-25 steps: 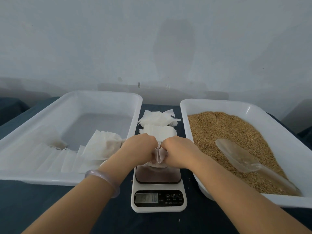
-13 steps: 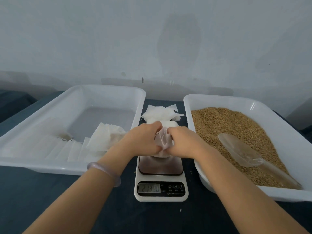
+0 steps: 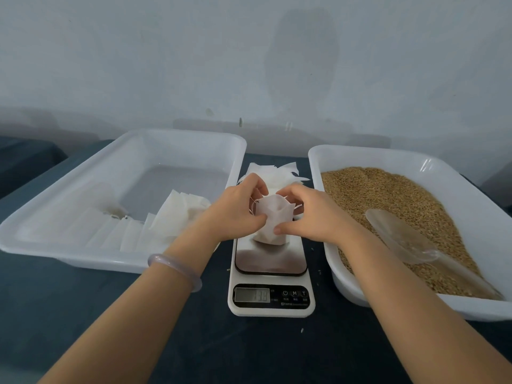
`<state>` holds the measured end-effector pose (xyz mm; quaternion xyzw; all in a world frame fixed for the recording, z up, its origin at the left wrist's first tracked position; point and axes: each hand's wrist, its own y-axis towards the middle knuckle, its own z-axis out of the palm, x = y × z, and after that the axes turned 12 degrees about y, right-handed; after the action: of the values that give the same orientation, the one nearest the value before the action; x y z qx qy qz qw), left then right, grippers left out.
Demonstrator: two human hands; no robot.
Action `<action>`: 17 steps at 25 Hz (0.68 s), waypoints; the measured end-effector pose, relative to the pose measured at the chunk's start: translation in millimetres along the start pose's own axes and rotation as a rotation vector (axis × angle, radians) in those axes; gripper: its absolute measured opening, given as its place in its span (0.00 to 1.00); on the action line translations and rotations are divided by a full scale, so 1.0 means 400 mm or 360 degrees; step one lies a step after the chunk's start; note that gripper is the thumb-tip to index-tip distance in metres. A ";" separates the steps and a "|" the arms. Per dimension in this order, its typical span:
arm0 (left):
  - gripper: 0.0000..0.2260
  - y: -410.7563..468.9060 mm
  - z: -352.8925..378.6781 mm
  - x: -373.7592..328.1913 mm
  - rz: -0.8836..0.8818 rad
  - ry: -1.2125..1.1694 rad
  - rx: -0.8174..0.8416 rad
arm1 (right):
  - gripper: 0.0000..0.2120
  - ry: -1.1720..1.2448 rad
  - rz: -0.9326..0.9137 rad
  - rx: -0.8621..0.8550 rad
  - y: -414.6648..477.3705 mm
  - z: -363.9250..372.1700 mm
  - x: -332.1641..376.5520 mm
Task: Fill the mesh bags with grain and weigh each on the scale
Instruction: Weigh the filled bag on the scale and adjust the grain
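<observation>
On the scale (image 3: 271, 275), at the far end of its steel platform, stands a small white mesh bag (image 3: 273, 221), upright, with its mouth gathered loosely at the top. Both hands hold it. The left hand (image 3: 237, 213) pinches its left edge between thumb and fingers, where a thin drawstring loop shows. The right hand (image 3: 311, 214) pinches its right side, so each grip is closed on the bag. The display (image 3: 252, 295) at the near end of the scale is lit, but its digits are too blurred to read with certainty.

Left of the scale, a white tray (image 3: 177, 134) holds a row of white bags (image 3: 177, 214) in its near half. I cannot tell if all are filled. Right of the scale, a second tray (image 3: 368, 153) is heaped with grain (image 3: 388, 195), and a clear scoop (image 3: 396, 234) lies on it. Behind the scale lies a pile of flat, empty bags (image 3: 277, 173).

By my judgement the task is partly done. This bag looks filled and is being weighed or closed. The pile behind the scale is yet to be filled, and plenty of grain remains.
</observation>
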<state>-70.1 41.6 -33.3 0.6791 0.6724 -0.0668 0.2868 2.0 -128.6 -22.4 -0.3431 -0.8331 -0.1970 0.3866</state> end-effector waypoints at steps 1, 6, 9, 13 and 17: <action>0.15 0.000 0.000 0.000 0.0000 0.0004 0.0002 | 0.30 -0.0010 -0.0003 0.0002 0.000 0.001 -0.001; 0.15 -0.001 0.001 -0.001 0.0008 0.0021 0.0012 | 0.30 -0.0027 -0.0004 0.0018 0.005 0.004 -0.005; 0.15 -0.001 0.001 0.000 0.0009 0.0030 0.0016 | 0.30 -0.0011 -0.0012 0.0008 0.007 0.005 -0.009; 0.15 0.000 0.001 0.001 0.0010 0.0027 0.0025 | 0.29 -0.0006 -0.0016 0.0000 0.007 0.005 -0.011; 0.14 0.001 0.002 0.004 -0.0018 -0.0004 -0.0002 | 0.29 -0.0031 -0.0015 0.0003 0.011 0.007 -0.014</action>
<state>-69.5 42.6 -34.5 0.6751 0.6758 -0.0688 0.2878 6.3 -126.2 -28.1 -0.3407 -0.8386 -0.1947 0.3778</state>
